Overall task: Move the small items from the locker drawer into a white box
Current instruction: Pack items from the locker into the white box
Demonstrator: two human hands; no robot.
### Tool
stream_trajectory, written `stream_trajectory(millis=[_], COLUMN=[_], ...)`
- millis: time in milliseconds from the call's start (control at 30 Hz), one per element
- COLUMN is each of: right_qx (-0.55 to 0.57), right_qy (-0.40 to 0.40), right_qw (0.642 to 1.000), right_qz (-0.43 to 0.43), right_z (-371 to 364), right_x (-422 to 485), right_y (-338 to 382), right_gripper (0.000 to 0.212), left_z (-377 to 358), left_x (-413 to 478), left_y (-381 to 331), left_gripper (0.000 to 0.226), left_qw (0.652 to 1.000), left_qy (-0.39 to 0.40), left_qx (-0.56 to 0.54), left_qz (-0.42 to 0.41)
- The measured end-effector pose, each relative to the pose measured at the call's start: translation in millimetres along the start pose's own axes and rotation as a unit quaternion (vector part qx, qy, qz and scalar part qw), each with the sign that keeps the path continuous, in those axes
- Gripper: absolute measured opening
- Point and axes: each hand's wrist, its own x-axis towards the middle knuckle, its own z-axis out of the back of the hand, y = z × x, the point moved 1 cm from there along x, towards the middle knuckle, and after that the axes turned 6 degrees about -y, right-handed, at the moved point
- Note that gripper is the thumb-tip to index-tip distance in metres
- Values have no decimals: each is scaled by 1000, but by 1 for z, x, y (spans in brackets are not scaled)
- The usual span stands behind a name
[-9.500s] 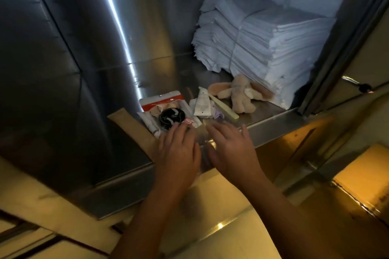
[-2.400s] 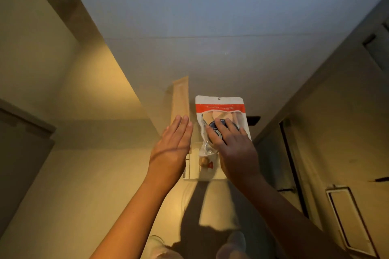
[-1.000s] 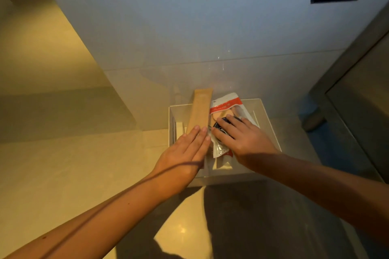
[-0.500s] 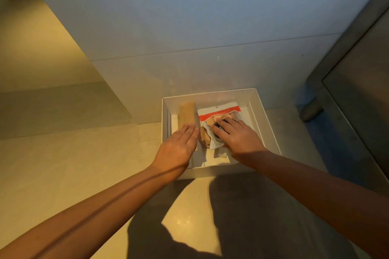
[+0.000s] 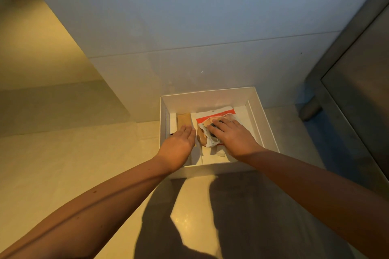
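1. The left hand (image 5: 179, 143) is low inside the white box (image 5: 207, 93), at its left side. The fingers are straight and together, palm down, gripping nothing and lying over the tan strip (image 5: 183, 119).
2. The tan strip lies lengthwise by the box's left wall. It is a flat, matte, card-like rectangle. Being long and stiff-looking, it could stay propped on the wall instead of settling flat.
3. The pouch (image 5: 214, 114) sits mid-box, with slick, crumpled clear film and a red band at the far end. A dark round item (image 5: 211, 125) rests on it. Springy film may shift as the hand lifts and roll that item off.
4. The right hand (image 5: 233, 135) covers the pouch with its fingers spread and lightly bent. The thumb is hidden, so I cannot tell whether it pinches or merely presses.
5. A small white piece (image 5: 221, 154) lies by the box's near wall under the right wrist. A withdrawing wrist might drag it.
6. The box itself is rigid, smooth and straight-walled. It stands on a glossy floor, where a hard push could skid it.
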Motion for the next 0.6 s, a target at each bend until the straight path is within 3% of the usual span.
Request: stream_trajectory(millis=[200, 333, 600], right_qx=[26, 48, -11], right_qy=[30, 63, 133], right_qw=[999, 996, 991], right_qz=[-28, -35, -20], right_z=[-5, -8, -13], right_x=[3, 2, 7], right_y=[0, 2, 1], right_gripper=[69, 72, 61], left_z=[-5, -6, -14], left_x=[2, 5, 9], left_y=[2, 5, 8], left_gripper=[76, 66, 98], left_qw=[998, 990, 986], left_qy=[50, 107, 158], left_qx=[-46, -92, -55], left_qz=[-6, 11, 5])
